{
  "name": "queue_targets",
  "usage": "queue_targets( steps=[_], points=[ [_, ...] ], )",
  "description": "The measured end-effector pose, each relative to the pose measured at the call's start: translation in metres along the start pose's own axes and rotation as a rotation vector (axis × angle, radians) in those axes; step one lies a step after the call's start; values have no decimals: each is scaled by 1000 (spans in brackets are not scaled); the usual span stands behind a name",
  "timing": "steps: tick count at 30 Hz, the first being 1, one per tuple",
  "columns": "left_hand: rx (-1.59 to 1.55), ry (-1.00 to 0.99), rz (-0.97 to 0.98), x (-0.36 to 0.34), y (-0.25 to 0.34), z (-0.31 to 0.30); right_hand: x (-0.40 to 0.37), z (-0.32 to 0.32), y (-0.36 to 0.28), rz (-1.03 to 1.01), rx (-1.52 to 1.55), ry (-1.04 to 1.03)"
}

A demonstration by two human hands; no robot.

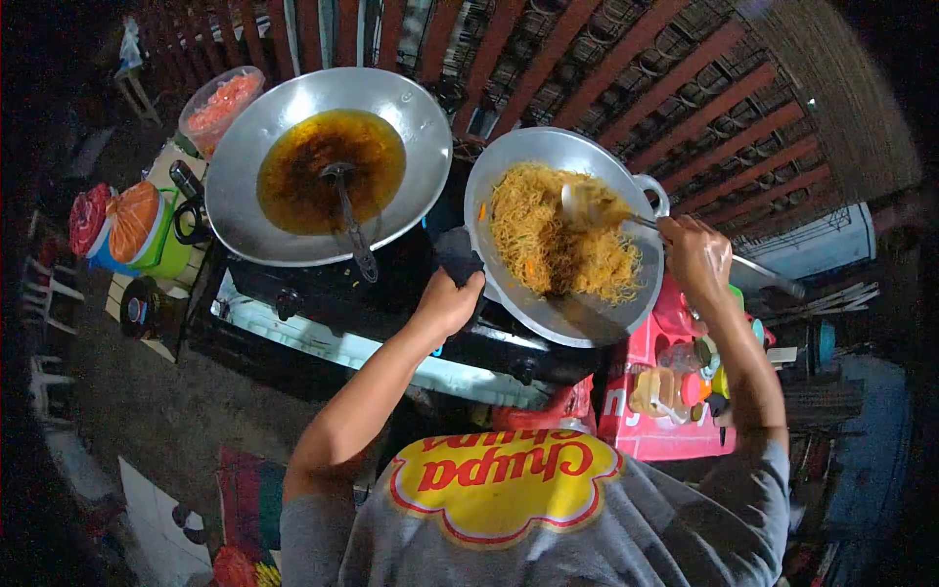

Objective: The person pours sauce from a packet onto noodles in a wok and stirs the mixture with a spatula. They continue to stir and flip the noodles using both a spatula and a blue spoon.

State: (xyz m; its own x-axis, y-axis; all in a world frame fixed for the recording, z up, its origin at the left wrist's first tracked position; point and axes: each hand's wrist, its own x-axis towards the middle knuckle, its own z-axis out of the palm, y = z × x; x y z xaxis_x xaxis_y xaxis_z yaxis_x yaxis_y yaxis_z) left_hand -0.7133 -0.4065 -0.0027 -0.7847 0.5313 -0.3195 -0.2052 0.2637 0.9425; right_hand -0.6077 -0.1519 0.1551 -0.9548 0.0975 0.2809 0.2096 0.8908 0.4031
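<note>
My right hand (696, 256) is closed around the handle of a long metal spatula (641, 221), whose blurred head is in a heap of thin brown noodles (562, 254) with orange bits. The noodles lie in a silvery wok (626, 328) at the right. My left hand (452, 301) grips a dark cloth (458, 256) at that wok's left rim. The cloth covers whatever handle is there. To the left stands a larger wok (230, 210) with brown-yellow liquid (293, 176), and a ladle (349, 217) rests in it with its handle over the rim.
Both woks sit on a black stove (323, 293). Bottles and jars (675, 389) stand on a pink-covered table (646, 440) at the right. A tub of orange shreds (221, 103), bagged food (135, 220) and a dark jar (147, 306) are at the left. Slatted wood (548, 59) rises behind.
</note>
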Motion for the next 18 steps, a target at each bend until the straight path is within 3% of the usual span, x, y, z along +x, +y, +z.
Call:
queue_targets(
  steps=[2,4,9,12,13,14,16,17,18],
  points=[
    [33,13,15,0,-1,-1,8,-7,5,59,-109,-331],
    [58,27,28,-1,-2,0,13,-20,8,166,-84,-411],
    [38,-17,13,-1,0,-1,-15,22,26,-95,136,-849],
    [18,-1,49,-1,-2,0,-38,76,-32,101,617,-629],
    [38,2,59,-2,-3,0,-34,78,-64,200,439,-551],
    [46,6,62,-4,0,0,-36,86,-73,201,446,-545],
    [47,-12,12,-9,11,-2,-41,110,-86,443,554,-277],
    [39,-35,74,-2,1,0,-46,120,-82,353,503,-96],
    [105,-40,23,3,-6,4,-49,122,-70,441,634,-282]
  ],
)
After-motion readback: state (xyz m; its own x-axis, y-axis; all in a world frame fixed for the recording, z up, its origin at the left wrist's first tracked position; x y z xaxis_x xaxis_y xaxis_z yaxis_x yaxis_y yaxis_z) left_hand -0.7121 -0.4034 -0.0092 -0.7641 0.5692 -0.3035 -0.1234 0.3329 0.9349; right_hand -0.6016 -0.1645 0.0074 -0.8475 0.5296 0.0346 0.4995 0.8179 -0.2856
